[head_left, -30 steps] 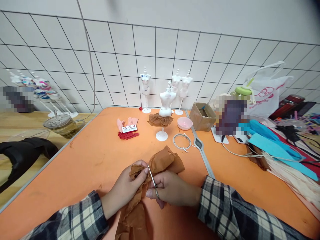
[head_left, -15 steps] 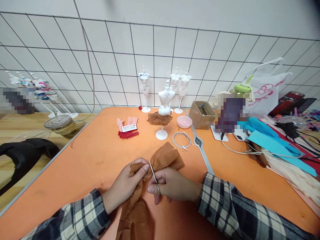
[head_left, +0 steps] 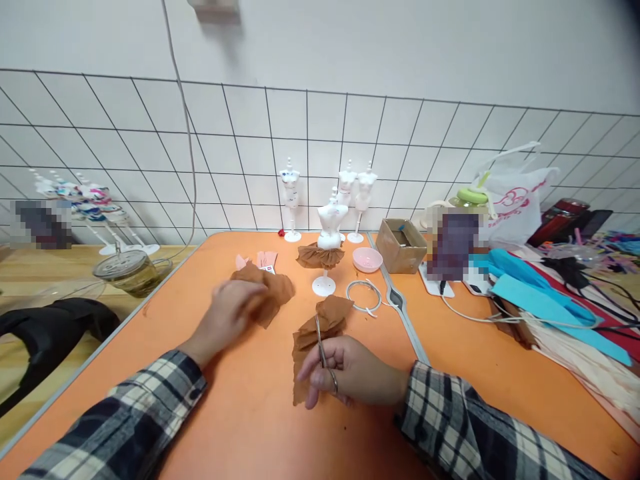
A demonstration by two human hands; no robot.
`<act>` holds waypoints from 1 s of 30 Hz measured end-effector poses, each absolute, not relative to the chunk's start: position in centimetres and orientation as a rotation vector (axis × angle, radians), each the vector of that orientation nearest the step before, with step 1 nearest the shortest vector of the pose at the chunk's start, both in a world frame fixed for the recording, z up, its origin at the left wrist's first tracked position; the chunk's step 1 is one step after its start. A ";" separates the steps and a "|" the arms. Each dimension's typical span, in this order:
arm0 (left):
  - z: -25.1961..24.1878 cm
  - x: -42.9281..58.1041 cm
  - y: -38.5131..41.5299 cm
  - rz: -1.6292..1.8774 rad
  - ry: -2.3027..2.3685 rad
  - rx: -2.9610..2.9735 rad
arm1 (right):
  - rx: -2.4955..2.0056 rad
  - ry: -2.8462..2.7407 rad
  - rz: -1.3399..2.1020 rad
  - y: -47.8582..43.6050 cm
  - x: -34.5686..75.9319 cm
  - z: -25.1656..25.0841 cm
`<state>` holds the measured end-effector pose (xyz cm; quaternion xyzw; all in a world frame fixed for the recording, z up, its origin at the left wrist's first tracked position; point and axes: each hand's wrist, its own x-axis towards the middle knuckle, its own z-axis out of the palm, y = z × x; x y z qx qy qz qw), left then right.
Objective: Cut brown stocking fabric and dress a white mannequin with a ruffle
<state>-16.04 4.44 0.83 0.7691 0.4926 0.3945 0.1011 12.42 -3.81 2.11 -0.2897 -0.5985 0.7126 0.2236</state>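
My left hand [head_left: 227, 313], blurred by motion, is closed on a crumpled brown piece of paper-like material [head_left: 273, 293] at the left of the orange table. My right hand [head_left: 345, 370] has its fingers in the handles of small metal scissors [head_left: 321, 347]. The blades point away from me over a second brown piece [head_left: 330, 317], which lies partly under the fingers. Behind it stands a small white dress form [head_left: 331, 227] with a ruffled brown skirt [head_left: 320, 255] around its lower part.
Behind are a pink bowl [head_left: 367, 260], a wire coil [head_left: 364, 297] and a cardboard box [head_left: 401, 245]. More dress forms [head_left: 290, 193] stand near the tiled wall. Blue strips [head_left: 560, 313] and cables lie at the right, a black object [head_left: 45, 317] at the left.
The brown material now shows as two separate pieces. My left hand has moved left and away from me with one piece. My right hand stays near its place with the scissors. The view has tilted up.
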 end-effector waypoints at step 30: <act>-0.2 -19.5 13.4 0.689 1.766 2.385 | -0.966 -2.405 0.133 5.6 4.3 0.4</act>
